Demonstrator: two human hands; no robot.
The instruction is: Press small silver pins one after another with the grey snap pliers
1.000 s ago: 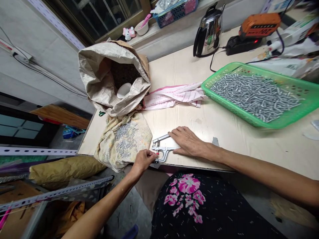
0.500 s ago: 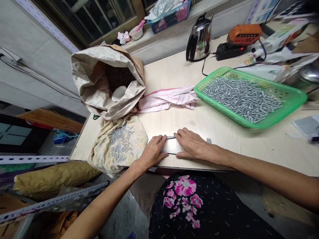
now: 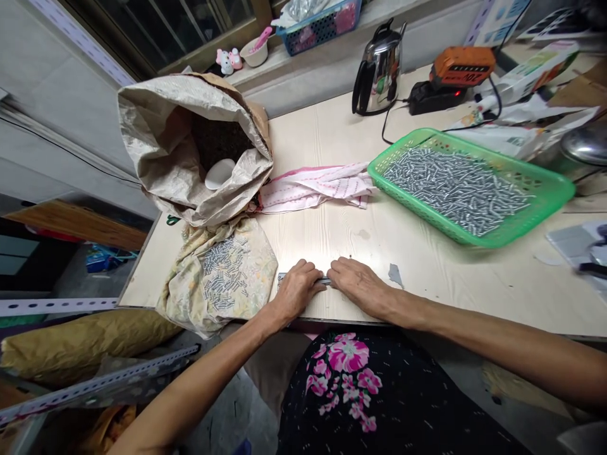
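My left hand (image 3: 294,289) and my right hand (image 3: 359,284) lie side by side at the front edge of the pale wooden table (image 3: 427,265). Both press down on a small metal hand press tool (image 3: 325,280). Only a thin strip of the tool shows between the hands, and its tip pokes out to the left of my left hand. The left fingers curl over the tool's head, and the right fingers bend down over its handles. To the left of my left hand, a flowered cloth (image 3: 190,297) holds a pile of small metal pins (image 3: 222,273).
A green basket (image 3: 545,215) full of metal pins stands at the right. A woven sack (image 3: 156,145) with dark contents and a white scoop sits at the back left, a pink-striped cloth (image 3: 317,186) beside it. At the back are a kettle (image 3: 379,69), an orange charger (image 3: 462,66) and cables.
My left hand moved from pinching the tool's head to lying over it. Both hands closed together on the tool, which now is almost hidden. The view drifted to the right.
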